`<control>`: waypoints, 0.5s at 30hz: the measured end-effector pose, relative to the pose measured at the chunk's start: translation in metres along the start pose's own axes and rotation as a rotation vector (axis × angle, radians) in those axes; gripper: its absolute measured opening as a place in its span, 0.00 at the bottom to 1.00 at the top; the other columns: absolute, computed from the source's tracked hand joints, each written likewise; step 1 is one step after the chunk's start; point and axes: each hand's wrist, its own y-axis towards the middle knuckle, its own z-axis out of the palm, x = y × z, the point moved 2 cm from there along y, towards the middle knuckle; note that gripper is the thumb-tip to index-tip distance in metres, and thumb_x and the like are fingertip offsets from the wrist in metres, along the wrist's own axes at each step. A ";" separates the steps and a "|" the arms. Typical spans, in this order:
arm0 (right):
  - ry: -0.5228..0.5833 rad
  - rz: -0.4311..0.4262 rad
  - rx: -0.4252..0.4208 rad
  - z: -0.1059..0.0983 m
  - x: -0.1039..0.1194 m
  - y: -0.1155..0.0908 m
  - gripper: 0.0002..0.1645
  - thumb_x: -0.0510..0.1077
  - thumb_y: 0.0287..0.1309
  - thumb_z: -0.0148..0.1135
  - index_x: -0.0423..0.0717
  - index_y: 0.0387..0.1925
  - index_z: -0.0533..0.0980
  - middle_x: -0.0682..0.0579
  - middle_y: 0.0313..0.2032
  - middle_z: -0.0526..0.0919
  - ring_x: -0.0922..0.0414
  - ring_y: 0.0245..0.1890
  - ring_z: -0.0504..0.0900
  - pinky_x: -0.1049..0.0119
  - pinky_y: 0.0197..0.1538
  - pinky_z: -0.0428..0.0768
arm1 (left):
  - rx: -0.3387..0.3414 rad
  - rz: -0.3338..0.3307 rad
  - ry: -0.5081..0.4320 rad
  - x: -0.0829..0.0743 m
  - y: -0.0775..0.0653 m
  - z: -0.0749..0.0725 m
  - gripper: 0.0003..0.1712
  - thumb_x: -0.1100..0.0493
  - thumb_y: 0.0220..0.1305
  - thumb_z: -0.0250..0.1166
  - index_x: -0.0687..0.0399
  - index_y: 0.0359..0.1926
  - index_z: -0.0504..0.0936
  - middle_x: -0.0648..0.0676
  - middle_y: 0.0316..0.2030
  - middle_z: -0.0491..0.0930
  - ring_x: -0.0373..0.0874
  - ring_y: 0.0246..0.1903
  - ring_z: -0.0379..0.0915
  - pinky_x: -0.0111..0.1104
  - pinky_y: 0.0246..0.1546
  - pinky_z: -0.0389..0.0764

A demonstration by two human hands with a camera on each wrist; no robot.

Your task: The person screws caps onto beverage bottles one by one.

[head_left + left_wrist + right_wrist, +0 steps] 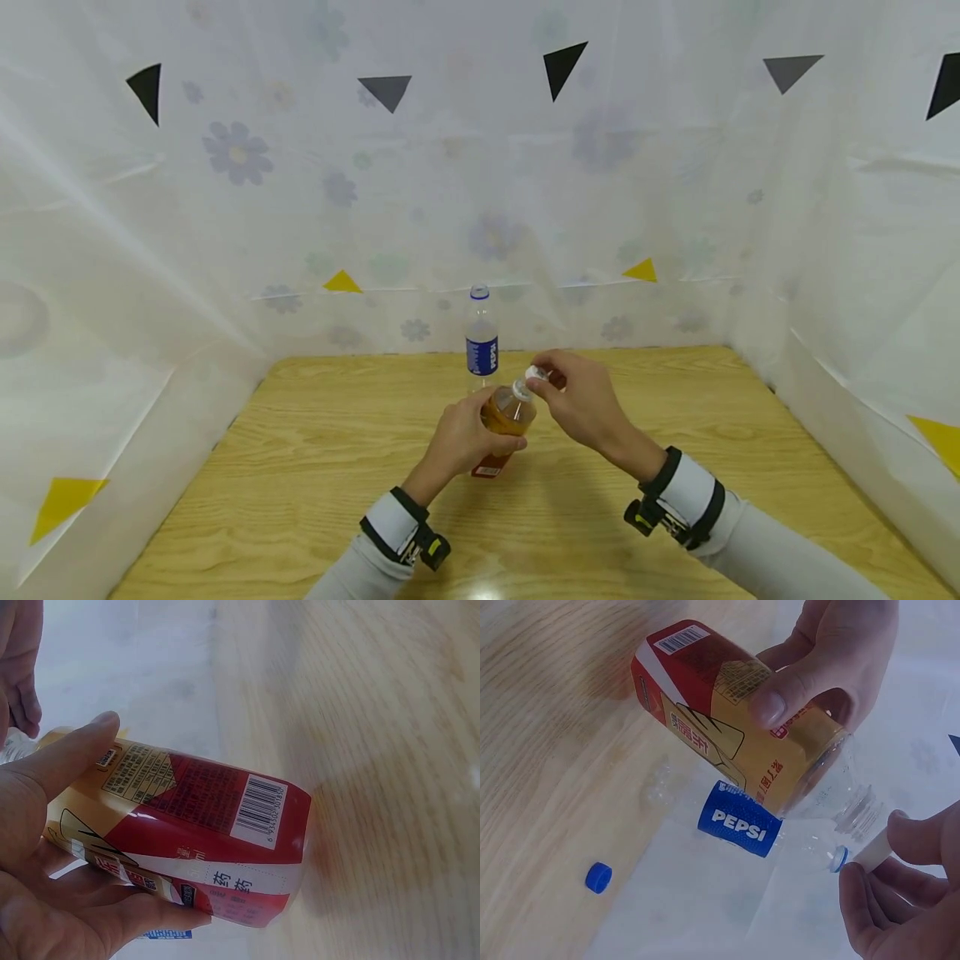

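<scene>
My left hand (461, 435) grips a drink bottle (217, 810) with a red and gold label around its body, thumb on one side and fingers on the other. The bottle leans to the right, its clear neck (855, 808) bare and threaded. Just off the mouth, my right hand (583, 398) pinches a white bottle cap (874, 852) between thumb and fingers. Behind them stands a clear Pepsi bottle (482, 357) with a blue label; it has a blue ring at its uncapped neck.
A blue bottle cap (598, 877) lies on the wooden table (315, 467), near the Pepsi bottle's base. White flowered sheeting (420, 192) with black, grey and yellow triangles hangs around the table's back and sides.
</scene>
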 end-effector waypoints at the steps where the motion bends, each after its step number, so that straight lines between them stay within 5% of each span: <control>1: 0.004 -0.003 0.005 0.001 0.001 0.000 0.11 0.40 0.63 0.69 0.42 0.46 0.83 0.51 0.34 0.86 0.61 0.29 0.81 0.68 0.32 0.79 | -0.001 0.001 -0.001 0.000 0.000 0.000 0.38 0.47 0.51 0.81 0.49 0.62 0.77 0.53 0.50 0.85 0.48 0.47 0.83 0.45 0.47 0.84; 15: -0.025 -0.044 0.058 0.007 0.007 0.000 0.13 0.33 0.62 0.66 0.42 0.49 0.83 0.48 0.38 0.87 0.59 0.32 0.81 0.63 0.37 0.81 | -0.004 0.001 -0.007 -0.002 -0.001 -0.001 0.39 0.47 0.51 0.81 0.49 0.62 0.77 0.53 0.50 0.85 0.49 0.47 0.84 0.45 0.46 0.85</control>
